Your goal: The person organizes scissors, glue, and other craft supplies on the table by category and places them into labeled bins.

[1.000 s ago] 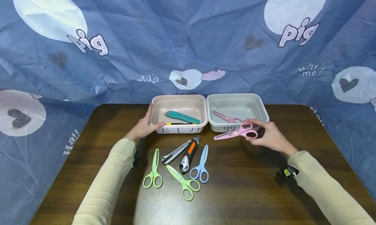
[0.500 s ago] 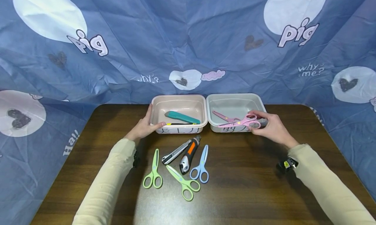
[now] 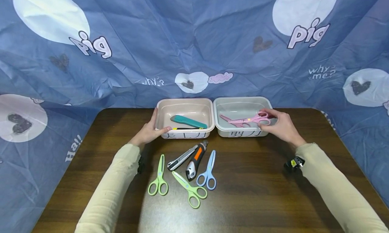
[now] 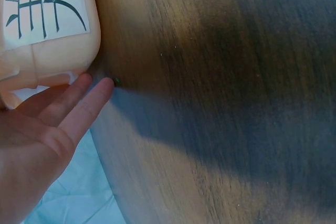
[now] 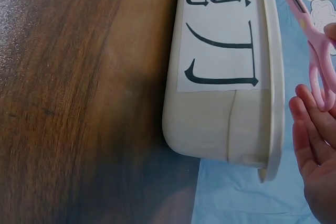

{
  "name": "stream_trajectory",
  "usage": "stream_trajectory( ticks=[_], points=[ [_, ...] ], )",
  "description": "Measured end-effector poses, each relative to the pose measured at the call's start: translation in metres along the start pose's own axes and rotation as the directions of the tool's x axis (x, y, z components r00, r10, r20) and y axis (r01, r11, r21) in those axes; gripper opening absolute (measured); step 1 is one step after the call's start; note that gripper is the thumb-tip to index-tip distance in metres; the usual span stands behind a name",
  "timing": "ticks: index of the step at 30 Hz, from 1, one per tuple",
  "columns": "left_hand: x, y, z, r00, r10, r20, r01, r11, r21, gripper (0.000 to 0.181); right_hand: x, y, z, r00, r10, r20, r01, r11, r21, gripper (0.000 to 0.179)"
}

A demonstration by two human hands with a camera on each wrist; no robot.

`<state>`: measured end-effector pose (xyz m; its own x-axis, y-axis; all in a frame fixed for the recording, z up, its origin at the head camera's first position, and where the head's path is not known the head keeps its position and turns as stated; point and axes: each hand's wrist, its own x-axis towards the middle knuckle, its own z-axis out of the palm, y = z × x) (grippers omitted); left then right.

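In the head view, my right hand [image 3: 282, 126] pinches a pair of pink scissors [image 3: 250, 119] by the finger loops, over the grey box [image 3: 267, 102]. The blades point left, overlapping a second pair of pink scissors [image 3: 225, 118] inside that box. In the right wrist view the held scissors [image 5: 316, 38] show above the box rim. My left hand [image 3: 149, 131] rests at the left corner of the beige box [image 3: 209, 106], thumb on the front rim, fingers straight along its side. Inside lie a teal utility knife [image 3: 189, 121] and a yellow-and-black item [image 3: 182, 128], partly hidden by the rim.
On the wooden table [image 3: 252, 196] lie green scissors [image 3: 158, 179], another green pair [image 3: 190, 189], blue scissors [image 3: 208, 174], a silver-and-black utility knife [image 3: 182, 158] and an orange-and-black utility knife [image 3: 197, 160]. Behind the boxes, which stand side by side, hangs a blue printed cloth [image 3: 130, 50].
My right hand has carried the pink scissors up and away from me, from in front of the grey box to over its inside. The left hand stays at the beige box.
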<state>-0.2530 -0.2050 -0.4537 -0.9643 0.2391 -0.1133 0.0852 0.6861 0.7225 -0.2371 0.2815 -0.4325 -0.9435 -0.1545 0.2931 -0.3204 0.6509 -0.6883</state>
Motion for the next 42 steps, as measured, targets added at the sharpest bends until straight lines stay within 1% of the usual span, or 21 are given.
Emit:
stream_trajectory(
  ticks=[4,11,17,24,29,35,40,42],
  points=[
    [0.000,0.000,-0.001,1.000,0.003,-0.005,-0.003,1.000,0.003,0.106,0.003,0.002,0.002,0.999,0.035,0.000,-0.035,0.999,-0.019,0.056],
    [0.000,-0.002,0.001,1.000,-0.005,-0.009,0.005,1.000,-0.001,0.106,0.009,0.009,0.009,0.999,0.027,0.018,-0.026,0.999,-0.037,0.054],
    [0.000,-0.001,0.001,1.000,-0.002,-0.008,0.002,1.000,0.004,0.106,0.011,0.012,0.014,0.997,0.049,0.059,-0.047,0.998,-0.041,0.056],
    [0.001,-0.001,0.000,1.000,0.003,-0.007,-0.002,1.000,0.026,0.106,0.013,0.012,0.015,0.994,0.041,0.099,-0.031,0.995,-0.099,0.063],
    [0.000,0.000,-0.001,1.000,-0.009,-0.002,0.009,1.000,0.021,0.106,0.016,0.013,0.013,0.989,0.054,0.138,-0.041,0.995,-0.090,0.065],
    [0.000,-0.001,0.000,1.000,-0.013,-0.001,0.013,1.000,0.001,0.107,0.015,0.016,0.013,0.995,0.029,0.094,-0.026,0.999,-0.031,0.057],
    [0.001,-0.002,0.001,1.000,-0.011,-0.002,0.011,1.000,-0.003,0.107,0.013,0.010,0.012,0.996,0.043,0.082,-0.042,0.999,-0.008,0.050],
    [0.001,-0.002,0.001,1.000,-0.011,-0.004,0.011,1.000,-0.002,0.107,0.013,0.007,0.012,0.997,0.036,0.068,-0.036,0.999,0.000,0.047]
  ],
)
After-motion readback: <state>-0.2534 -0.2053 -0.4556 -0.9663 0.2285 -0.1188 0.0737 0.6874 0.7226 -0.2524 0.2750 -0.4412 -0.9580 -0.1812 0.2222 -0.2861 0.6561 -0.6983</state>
